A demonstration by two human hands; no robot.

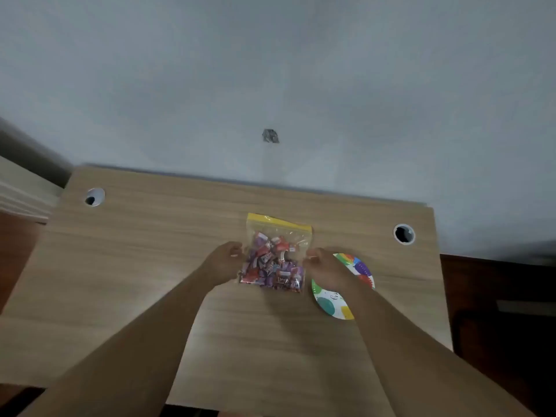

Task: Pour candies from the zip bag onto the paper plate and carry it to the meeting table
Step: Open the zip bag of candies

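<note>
A clear zip bag [275, 260] with a yellow seal strip lies on the wooden desk [150, 266], full of wrapped candies in red, purple and white. My left hand [224, 261] touches the bag's left edge, fingers curled against it. My right hand [323, 267] pinches the bag's right edge. A paper plate [361, 270] with coloured dots and stripes lies just right of the bag, partly hidden under my right wrist and forearm. The bag's seal looks closed.
The desk stands against a pale grey wall [270, 70] with a small dark mark. Two round cable holes sit in the desk, one far left [94, 197] and one far right [404, 234]. Another light surface [21, 194] adjoins at the left; dark floor lies right.
</note>
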